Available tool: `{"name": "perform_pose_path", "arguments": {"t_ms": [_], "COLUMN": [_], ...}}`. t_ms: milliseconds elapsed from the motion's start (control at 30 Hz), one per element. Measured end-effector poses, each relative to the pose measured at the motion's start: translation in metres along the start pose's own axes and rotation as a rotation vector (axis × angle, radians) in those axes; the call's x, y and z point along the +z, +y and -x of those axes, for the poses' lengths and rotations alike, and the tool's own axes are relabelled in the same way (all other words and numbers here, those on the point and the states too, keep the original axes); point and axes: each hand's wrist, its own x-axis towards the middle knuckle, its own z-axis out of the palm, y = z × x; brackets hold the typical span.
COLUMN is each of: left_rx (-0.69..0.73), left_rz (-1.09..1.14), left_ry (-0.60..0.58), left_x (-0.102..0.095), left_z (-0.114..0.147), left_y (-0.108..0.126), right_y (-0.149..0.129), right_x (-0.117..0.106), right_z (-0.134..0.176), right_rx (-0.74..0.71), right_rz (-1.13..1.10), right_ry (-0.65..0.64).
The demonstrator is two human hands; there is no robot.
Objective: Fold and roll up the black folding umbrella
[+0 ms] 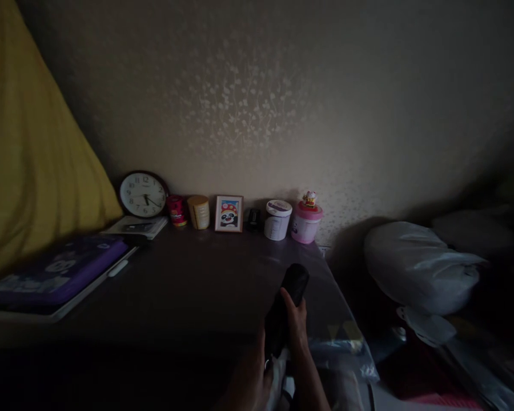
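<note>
Near the front right of the desk, both hands are on a long black object [297,279], which looks like a folded umbrella; the dim light hides its details. My right hand [297,322] wraps its upper part from the right, thumb lying along it. Lower down, my left hand [257,371] grips it from the left, blurred and partly dark. A small shiny ring [267,363] shows by the left hand. Something whitish [277,374] hangs just below, between the two wrists. The black object is tilted, its thick end pointing away toward the wall.
Along the wall stand a round clock [144,195], a red tub [177,211], a yellow canister [199,213], a panda picture frame [229,214], a white bucket [278,220] and a pink bucket [306,224]. A purple case [64,268] lies left. White bags [420,265] sit right of the desk [188,285].
</note>
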Motion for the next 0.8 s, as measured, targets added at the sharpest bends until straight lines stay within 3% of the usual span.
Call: {"name": "perform_pose_path", "arguments": {"t_ms": [133, 300, 467, 600, 800], "left_rx": [0.023, 0.08, 0.149, 0.109, 0.133], "left_rz": [-0.143, 0.014, 0.134, 0.27, 0.359], "left_ry": [-0.005, -0.025, -0.026, -0.038, -0.027], "left_x": [-0.007, -0.023, -0.02, -0.018, -0.02], "left_z": [-0.008, -0.026, -0.037, -0.037, -0.04], "left_y": [-0.012, 0.003, 0.016, 0.022, 0.024], "right_y": [0.0, 0.0, -0.001, 0.003, 0.01], "right_x": [0.005, 0.007, 0.01, 0.01, 0.008], "right_z": [-0.001, 0.001, 0.003, -0.002, -0.011], "right_rx": [0.067, 0.076, 0.022, -0.14, -0.571], "right_rz": [0.007, -0.034, 0.014, 0.147, 0.38], "right_ry": [0.022, -0.055, -0.088, -0.016, 0.078]}}
